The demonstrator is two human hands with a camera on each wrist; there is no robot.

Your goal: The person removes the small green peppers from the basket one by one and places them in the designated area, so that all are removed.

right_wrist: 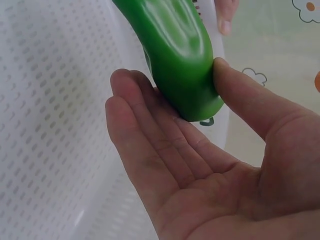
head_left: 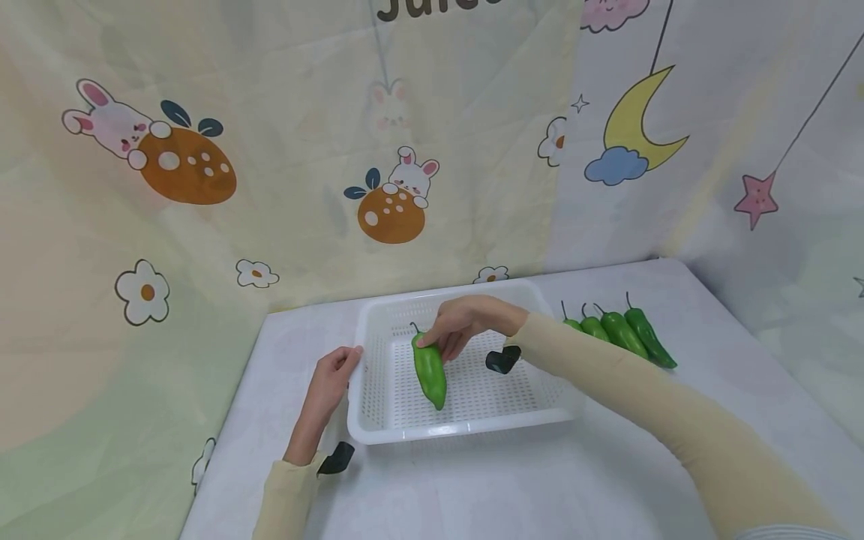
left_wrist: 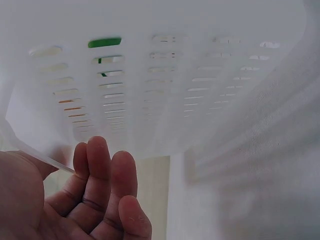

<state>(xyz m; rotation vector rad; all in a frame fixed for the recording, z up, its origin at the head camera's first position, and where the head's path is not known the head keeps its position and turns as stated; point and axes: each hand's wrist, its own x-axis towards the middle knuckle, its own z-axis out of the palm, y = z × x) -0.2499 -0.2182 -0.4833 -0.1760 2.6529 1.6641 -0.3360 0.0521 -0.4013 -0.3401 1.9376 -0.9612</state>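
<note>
A green pepper (head_left: pixel 430 375) with a thin curved stem is pinched near its stem end by my right hand (head_left: pixel 469 319), above the inside of a white plastic basket (head_left: pixel 459 431). In the right wrist view, the thumb presses one side of the pepper (right_wrist: pixel 185 65) and the fingers lie on the other. My left hand (head_left: pixel 335 373) grips the basket's left rim. From below, the left wrist view shows its fingers (left_wrist: pixel 97 165) curled beside the slotted wall, the thumb partly hidden behind the rim. A bit of green shows through the slots.
Several green peppers (head_left: pixel 624 334) lie in a row on the white table (head_left: pixel 472 495), right of the basket, partly behind my right forearm. A printed cloth (head_left: pixel 304 187) hangs behind the table, with another at the right side. Black wrist cameras (head_left: pixel 502 360) sit on both wrists.
</note>
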